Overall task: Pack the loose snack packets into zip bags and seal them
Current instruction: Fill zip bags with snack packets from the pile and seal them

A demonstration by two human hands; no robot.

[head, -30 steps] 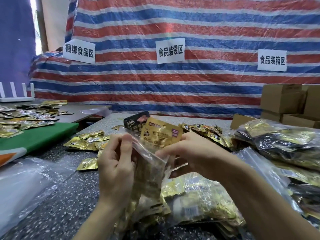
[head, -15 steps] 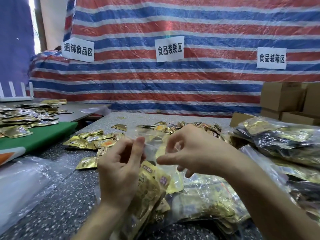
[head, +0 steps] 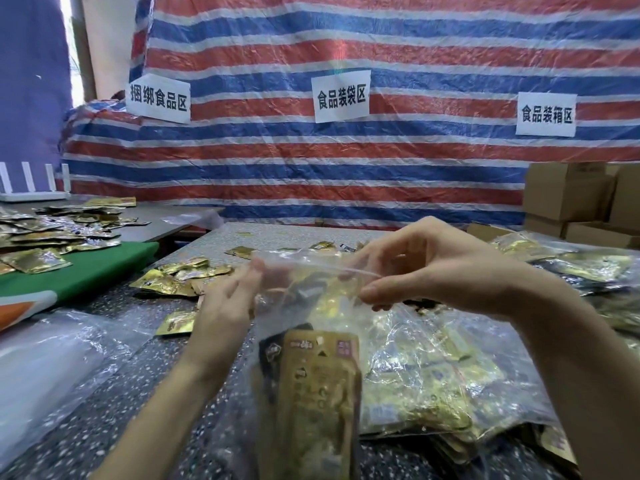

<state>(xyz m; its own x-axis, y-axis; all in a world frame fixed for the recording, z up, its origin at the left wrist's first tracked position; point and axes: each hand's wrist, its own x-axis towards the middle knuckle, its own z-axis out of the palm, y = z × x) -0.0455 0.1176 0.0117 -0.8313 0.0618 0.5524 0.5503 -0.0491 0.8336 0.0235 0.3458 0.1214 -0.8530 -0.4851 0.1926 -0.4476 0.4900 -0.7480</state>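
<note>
Both hands up in front, bare forearms rising from the lower edge.
The right hand [head: 433, 271] arches palm-down, thumb and forefinger pinching the zip bag [head: 308, 271] at its top edge. The left hand [head: 225, 306] stands upright and blurred, and seems to nip the same edge between thumb and fingers.

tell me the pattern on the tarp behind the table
Red, blue and white horizontal stripes on the tarp, clearest in the head view.

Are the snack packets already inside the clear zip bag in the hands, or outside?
Inside. The gold foil snack packets show through the clear plastic zip bag, below its top edge.
</note>
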